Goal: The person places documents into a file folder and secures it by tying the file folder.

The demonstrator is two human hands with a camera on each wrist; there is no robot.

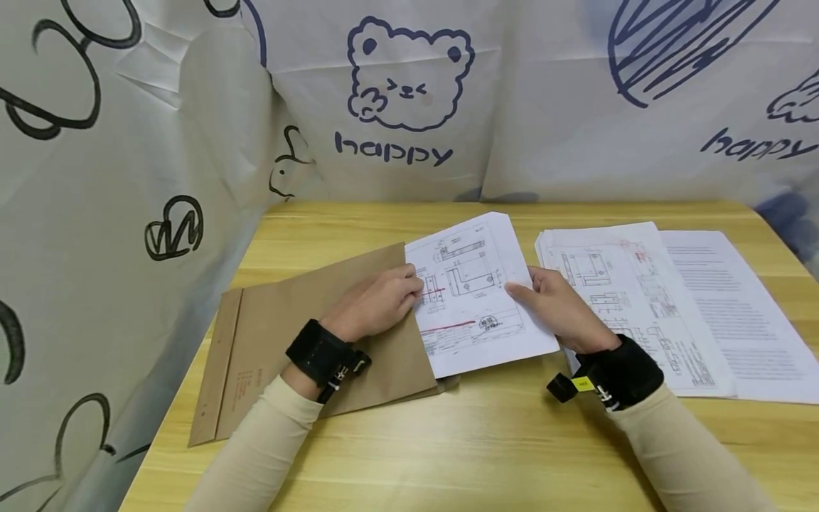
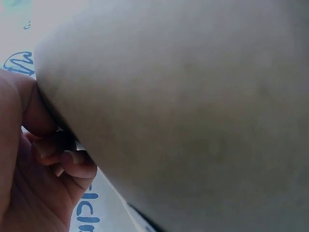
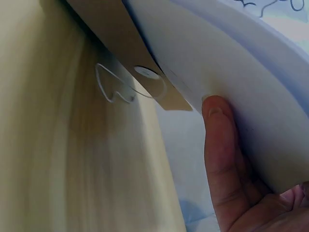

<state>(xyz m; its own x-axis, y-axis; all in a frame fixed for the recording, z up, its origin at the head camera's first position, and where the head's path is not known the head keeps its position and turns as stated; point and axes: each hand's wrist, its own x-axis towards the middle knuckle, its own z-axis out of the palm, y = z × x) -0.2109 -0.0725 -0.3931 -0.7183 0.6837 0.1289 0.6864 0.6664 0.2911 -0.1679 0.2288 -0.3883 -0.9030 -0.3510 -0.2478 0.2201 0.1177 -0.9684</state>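
Observation:
A brown paper document envelope [image 1: 333, 327] lies slanted on the table's left half, its mouth facing right. My left hand [image 1: 377, 302] pinches the edge of that mouth, and in the left wrist view its fingers [image 2: 79, 164] curl at the edge of a broad, blurred surface. Several printed sheets with technical drawings [image 1: 470, 291] stick out of the envelope; their left part is hidden inside. Gripping their right edge is my right hand [image 1: 559, 306], thumb on top. In the right wrist view the envelope's flap [image 3: 145, 72] shows a round white button and a thin string.
To the right lie a stack of drawing sheets [image 1: 640, 306] and, partly beneath it, text pages [image 1: 742, 306]. Everything rests on a wooden table [image 1: 499, 448]. White cloth [image 1: 550, 128] with drawn figures hangs behind and along the left.

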